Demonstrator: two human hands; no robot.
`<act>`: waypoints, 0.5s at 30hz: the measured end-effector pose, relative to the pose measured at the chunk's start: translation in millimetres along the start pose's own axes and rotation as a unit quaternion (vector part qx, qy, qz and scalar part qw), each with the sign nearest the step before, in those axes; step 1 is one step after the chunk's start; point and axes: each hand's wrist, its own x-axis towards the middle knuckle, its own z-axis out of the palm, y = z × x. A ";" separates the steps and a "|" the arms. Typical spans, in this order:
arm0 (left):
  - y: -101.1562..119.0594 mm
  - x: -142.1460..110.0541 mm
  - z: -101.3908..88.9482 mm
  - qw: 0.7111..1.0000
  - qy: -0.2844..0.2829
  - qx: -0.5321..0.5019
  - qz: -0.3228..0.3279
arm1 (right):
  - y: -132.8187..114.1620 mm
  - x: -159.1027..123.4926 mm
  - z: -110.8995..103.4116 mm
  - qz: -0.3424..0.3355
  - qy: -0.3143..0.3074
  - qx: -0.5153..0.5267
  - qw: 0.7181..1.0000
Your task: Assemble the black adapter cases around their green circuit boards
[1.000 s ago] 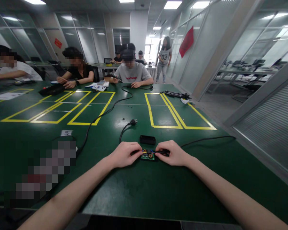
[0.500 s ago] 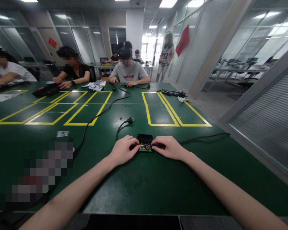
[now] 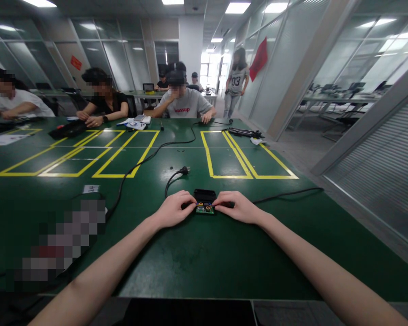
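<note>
Evenly between the left hand (image 3: 172, 210) and right hand (image 3: 238, 207), the circuit board (image 3: 205, 209) lies lengthwise, both pinched on its wires (image 3: 211, 204)

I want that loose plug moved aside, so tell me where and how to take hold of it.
Grip the plug by its thick black body, probably best from above, with thumb and finger on the near and far sides. It lies flat on the table, its prongs pointing right and its cord leaving at the left, so both ends are poorer holds.
</note>
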 end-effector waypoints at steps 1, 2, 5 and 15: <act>-0.7 0.4 -0.3 1.000 -0.005 -0.013 -0.008 | 0.0 -0.1 0.1 -0.002 -0.001 -0.002 1.000; -1.3 0.7 -0.4 1.000 -0.008 -0.024 -0.017 | 0.2 -0.4 0.3 -0.004 -0.001 -0.005 1.000; -2.2 0.2 -0.4 0.999 -0.002 -0.035 -0.037 | 0.9 -1.1 1.5 -0.003 0.002 -0.007 1.000; 1.3 -1.0 -1.8 1.000 0.015 0.010 0.005 | 2.9 -3.0 1.2 0.045 0.019 0.027 0.998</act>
